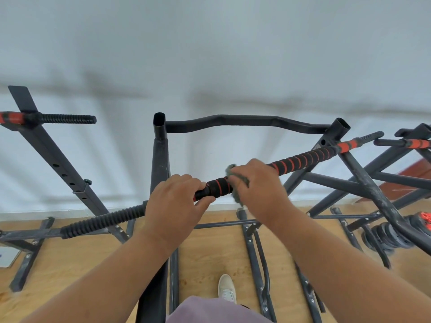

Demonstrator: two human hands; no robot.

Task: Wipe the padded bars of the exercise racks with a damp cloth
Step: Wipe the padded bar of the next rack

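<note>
Padded bar [300, 160]: black foam w/ red spiral stripes, runs near-left to far-right across frame centre. One grey cloth [238, 180], two hands. Right hand [258, 183] fingers curl round cloth on bar; left hand [173, 203] fingers wrap bar just left of cloth.

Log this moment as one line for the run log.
stage: wiping | left hand: grips padded bar | right hand: holds grey cloth wrapped on bar | bar end: not yet wiped
</note>
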